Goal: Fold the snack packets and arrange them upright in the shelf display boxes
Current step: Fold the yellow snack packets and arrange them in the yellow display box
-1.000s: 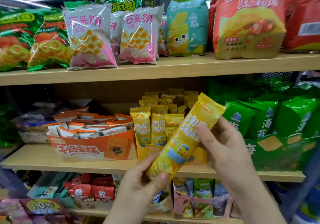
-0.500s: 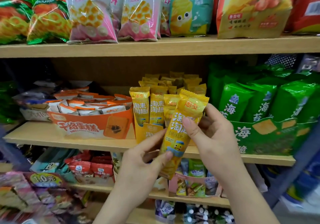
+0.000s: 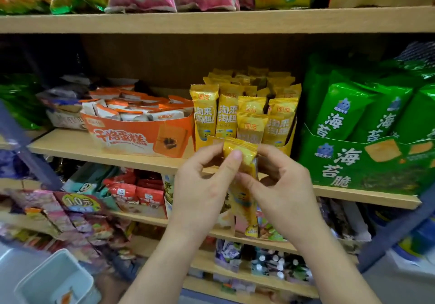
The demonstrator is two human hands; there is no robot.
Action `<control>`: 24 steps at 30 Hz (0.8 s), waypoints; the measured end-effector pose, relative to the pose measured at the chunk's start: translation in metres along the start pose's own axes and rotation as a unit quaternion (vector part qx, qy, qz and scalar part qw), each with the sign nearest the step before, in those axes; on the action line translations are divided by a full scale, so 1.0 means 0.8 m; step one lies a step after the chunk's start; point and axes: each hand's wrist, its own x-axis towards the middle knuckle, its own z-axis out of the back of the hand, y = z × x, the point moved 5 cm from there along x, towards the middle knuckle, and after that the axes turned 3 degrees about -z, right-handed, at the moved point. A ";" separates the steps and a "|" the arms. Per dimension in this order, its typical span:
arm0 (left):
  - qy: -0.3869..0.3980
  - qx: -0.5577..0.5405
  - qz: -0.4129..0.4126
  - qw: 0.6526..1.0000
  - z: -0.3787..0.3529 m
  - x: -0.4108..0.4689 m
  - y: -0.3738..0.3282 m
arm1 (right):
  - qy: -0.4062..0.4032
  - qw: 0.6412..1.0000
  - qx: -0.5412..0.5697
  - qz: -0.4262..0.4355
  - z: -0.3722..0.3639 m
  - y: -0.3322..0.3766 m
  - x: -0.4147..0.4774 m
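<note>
I hold a long yellow snack packet [image 3: 243, 207] upright between both hands, in front of the middle shelf edge. My left hand [image 3: 202, 186] pinches its top end with thumb and fingers. My right hand [image 3: 280, 186] grips the packet from the right, fingers curled round its upper part. The packet's top end looks bent over toward me. Just behind it stands the yellow display box [image 3: 290, 138] with several matching packets [image 3: 204, 113] upright inside.
An orange box of cake packets [image 3: 141, 138] sits left of the yellow box; a green seaweed-snack box [image 3: 353, 162] sits right. Large bags line the wooden shelf [image 3: 211, 22] above. Lower shelves hold more snacks. A white bin [image 3: 56, 280] is at bottom left.
The packet came down from a tilted pose to upright and lower before the yellow box. My left hand moved from its lower end up to its top. The camera tilted down.
</note>
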 end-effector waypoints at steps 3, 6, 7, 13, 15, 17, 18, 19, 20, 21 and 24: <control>-0.044 -0.017 0.042 0.998 0.007 -0.003 0.014 | 0.016 0.999 -0.052 0.001 -0.006 -0.006 -0.006; -0.072 -0.019 0.053 0.996 0.013 -0.008 0.028 | 0.030 0.998 -0.061 -0.001 -0.008 -0.016 -0.009; -0.081 -0.026 0.061 0.995 0.014 -0.011 0.033 | 0.038 0.998 -0.058 -0.005 -0.010 -0.018 -0.011; -0.134 -0.068 0.122 0.981 0.024 -0.030 0.066 | 0.202 0.975 -0.074 -0.056 -0.034 -0.036 -0.008; -0.135 -0.080 0.151 0.976 0.027 -0.034 0.073 | 0.232 0.969 -0.032 -0.079 -0.035 -0.042 -0.009; -0.131 -0.095 0.162 0.973 0.029 -0.034 0.076 | 0.229 0.971 -0.008 -0.073 -0.035 -0.042 -0.006; -0.131 -0.102 0.164 0.972 0.029 -0.034 0.076 | 0.223 0.972 0.000 -0.068 -0.035 -0.042 -0.005; -0.131 -0.105 0.162 0.972 0.029 -0.034 0.077 | 0.215 0.975 0.002 -0.065 -0.035 -0.042 -0.003; -0.126 -0.109 0.155 0.974 0.029 -0.034 0.076 | 0.203 0.977 -0.001 -0.062 -0.035 -0.044 -0.001; -0.121 -0.107 0.143 0.977 0.028 -0.033 0.075 | 0.191 0.980 -0.008 -0.059 -0.034 -0.045 0.000; -0.085 -0.080 0.096 0.989 0.030 -0.033 0.067 | 0.162 0.984 -0.047 -0.061 -0.034 -0.048 0.000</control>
